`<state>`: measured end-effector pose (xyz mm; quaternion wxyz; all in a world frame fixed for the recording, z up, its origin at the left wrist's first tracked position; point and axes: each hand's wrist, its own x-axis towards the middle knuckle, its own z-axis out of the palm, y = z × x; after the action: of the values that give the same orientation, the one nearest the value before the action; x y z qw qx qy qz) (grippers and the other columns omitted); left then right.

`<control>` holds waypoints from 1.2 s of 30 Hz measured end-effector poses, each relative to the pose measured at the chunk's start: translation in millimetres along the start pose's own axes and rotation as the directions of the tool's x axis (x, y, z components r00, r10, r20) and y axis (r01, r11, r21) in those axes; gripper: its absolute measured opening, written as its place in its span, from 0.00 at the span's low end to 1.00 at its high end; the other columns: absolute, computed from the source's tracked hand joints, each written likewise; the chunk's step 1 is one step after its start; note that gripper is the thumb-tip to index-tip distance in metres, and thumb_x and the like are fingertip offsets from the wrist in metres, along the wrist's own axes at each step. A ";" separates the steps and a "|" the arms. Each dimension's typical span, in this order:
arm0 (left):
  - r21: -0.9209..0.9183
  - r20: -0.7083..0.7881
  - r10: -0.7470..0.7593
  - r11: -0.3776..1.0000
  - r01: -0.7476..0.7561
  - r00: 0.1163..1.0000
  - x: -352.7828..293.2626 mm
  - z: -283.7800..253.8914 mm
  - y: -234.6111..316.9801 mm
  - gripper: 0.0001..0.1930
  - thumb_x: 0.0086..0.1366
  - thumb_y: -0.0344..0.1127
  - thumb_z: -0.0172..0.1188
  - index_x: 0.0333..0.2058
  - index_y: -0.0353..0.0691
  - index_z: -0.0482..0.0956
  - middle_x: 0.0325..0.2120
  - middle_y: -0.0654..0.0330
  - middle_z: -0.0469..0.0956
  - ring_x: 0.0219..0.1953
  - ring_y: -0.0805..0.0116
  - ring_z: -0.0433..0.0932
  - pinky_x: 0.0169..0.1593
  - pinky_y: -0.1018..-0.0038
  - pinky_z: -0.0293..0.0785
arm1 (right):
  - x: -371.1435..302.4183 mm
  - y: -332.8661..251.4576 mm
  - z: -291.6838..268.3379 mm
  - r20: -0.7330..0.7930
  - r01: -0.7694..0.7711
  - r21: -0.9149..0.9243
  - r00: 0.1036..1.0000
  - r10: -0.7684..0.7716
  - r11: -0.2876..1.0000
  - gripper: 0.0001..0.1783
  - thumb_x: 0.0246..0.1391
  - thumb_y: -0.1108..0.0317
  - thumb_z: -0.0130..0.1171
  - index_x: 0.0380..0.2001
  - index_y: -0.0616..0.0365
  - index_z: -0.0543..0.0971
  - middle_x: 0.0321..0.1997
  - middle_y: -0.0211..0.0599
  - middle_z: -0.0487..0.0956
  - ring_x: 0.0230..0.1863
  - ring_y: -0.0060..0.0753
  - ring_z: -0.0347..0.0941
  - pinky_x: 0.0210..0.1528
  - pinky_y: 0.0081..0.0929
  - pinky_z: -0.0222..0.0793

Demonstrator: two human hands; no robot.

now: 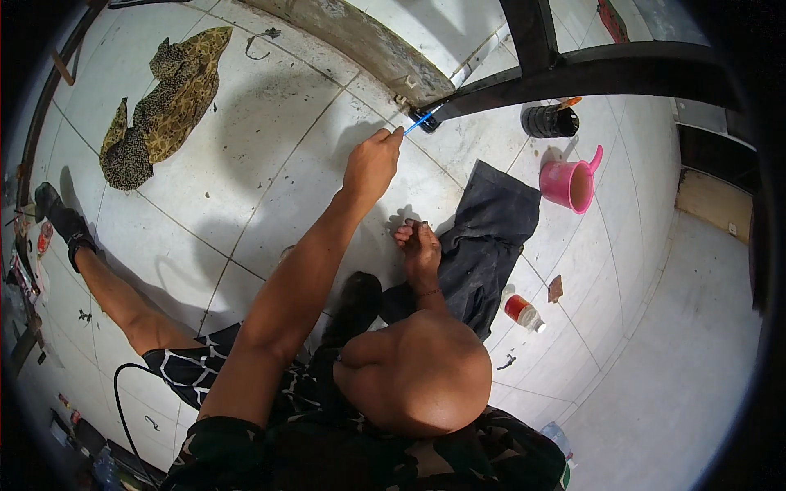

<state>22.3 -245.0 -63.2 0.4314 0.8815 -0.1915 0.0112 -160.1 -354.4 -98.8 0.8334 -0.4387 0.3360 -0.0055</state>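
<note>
My left hand (375, 168) is stretched forward and closed round a slim blue-handled paintbrush (420, 123). The brush's far end meets the black foot (424, 117) of a dark metal frame (606, 74), beside a curved concrete edge. Its bristles are too small to make out. Nearer to me, my right hand (422, 250) hovers palm up with loosely bent fingers and nothing visible in it. Dark folded cloth (491, 217) lies just to the right of that hand.
On the right stand a black pot (544, 123) with an orange-handled tool and a pink dipper (565, 184). A clear bottle (524, 313) with a red label lies near a brown scrap (555, 289). Patterned cloth (168, 114) rests on the tiles at left, beyond my outstretched leg (123, 299).
</note>
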 end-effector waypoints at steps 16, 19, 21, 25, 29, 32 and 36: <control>0.220 0.143 -0.107 0.973 0.074 0.984 27.5 -9.2 22.3 0.10 0.57 0.25 0.45 0.37 0.34 0.72 0.33 0.50 0.73 0.33 0.49 0.76 0.36 0.60 0.73 | -0.5 -0.7 -9.9 0.007 0.025 -0.026 1.000 -0.025 0.999 0.18 0.59 0.56 0.48 0.37 0.63 0.72 0.29 0.35 0.76 0.32 0.27 0.72 0.38 0.22 0.65; 0.310 0.184 -0.107 0.950 0.046 0.977 30.2 -5.1 18.5 0.09 0.57 0.25 0.46 0.36 0.34 0.72 0.34 0.53 0.73 0.35 0.51 0.76 0.37 0.60 0.74 | -2.0 -4.2 -2.2 -0.057 0.018 -0.063 0.998 -0.022 0.998 0.17 0.61 0.59 0.45 0.33 0.64 0.72 0.28 0.36 0.75 0.29 0.25 0.71 0.35 0.22 0.66; 0.320 0.173 -0.089 0.947 0.029 0.981 29.2 -2.1 14.8 0.09 0.57 0.25 0.46 0.36 0.34 0.72 0.34 0.53 0.73 0.36 0.53 0.76 0.37 0.60 0.74 | -1.3 -6.5 -4.0 -0.022 0.016 -0.048 1.000 -0.017 0.999 0.18 0.60 0.57 0.47 0.36 0.65 0.72 0.28 0.36 0.76 0.30 0.26 0.72 0.37 0.22 0.65; 0.339 0.168 -0.074 0.941 0.013 0.983 25.7 4.0 9.4 0.10 0.56 0.26 0.46 0.37 0.35 0.72 0.35 0.55 0.73 0.39 0.55 0.75 0.37 0.62 0.75 | -1.4 -10.7 -6.4 -0.007 0.002 -0.058 1.000 -0.003 0.998 0.20 0.59 0.56 0.48 0.38 0.66 0.71 0.29 0.36 0.76 0.31 0.28 0.72 0.38 0.22 0.65; 0.324 0.176 -0.066 0.946 0.005 0.982 17.4 5.5 2.0 0.11 0.56 0.26 0.46 0.39 0.35 0.71 0.35 0.55 0.72 0.39 0.56 0.74 0.37 0.62 0.75 | -3.3 -13.9 0.8 -0.011 -0.011 -0.079 1.000 0.011 0.997 0.20 0.59 0.56 0.47 0.38 0.66 0.71 0.29 0.36 0.75 0.31 0.27 0.71 0.38 0.22 0.65; 0.335 0.101 -0.008 0.942 -0.026 0.995 10.4 5.8 1.7 0.11 0.55 0.27 0.50 0.38 0.34 0.73 0.35 0.57 0.73 0.37 0.61 0.76 0.33 0.67 0.77 | -4.9 -14.0 11.9 -0.001 -0.032 -0.129 0.999 0.032 0.991 0.20 0.59 0.55 0.47 0.38 0.66 0.71 0.29 0.34 0.74 0.32 0.26 0.70 0.38 0.22 0.64; 0.211 0.072 -0.063 0.976 0.047 0.995 6.8 3.0 7.5 0.14 0.55 0.25 0.47 0.41 0.38 0.71 0.34 0.56 0.71 0.39 0.57 0.74 0.37 0.62 0.74 | -5.0 -10.0 18.4 0.038 -0.039 -0.168 0.998 0.045 0.985 0.21 0.59 0.54 0.47 0.37 0.65 0.71 0.29 0.32 0.73 0.32 0.26 0.69 0.39 0.23 0.64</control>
<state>25.5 -253.7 -58.2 0.3285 0.9268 -0.1814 -0.0152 -150.7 -345.6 -81.5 0.8004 -0.4998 0.3272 0.0493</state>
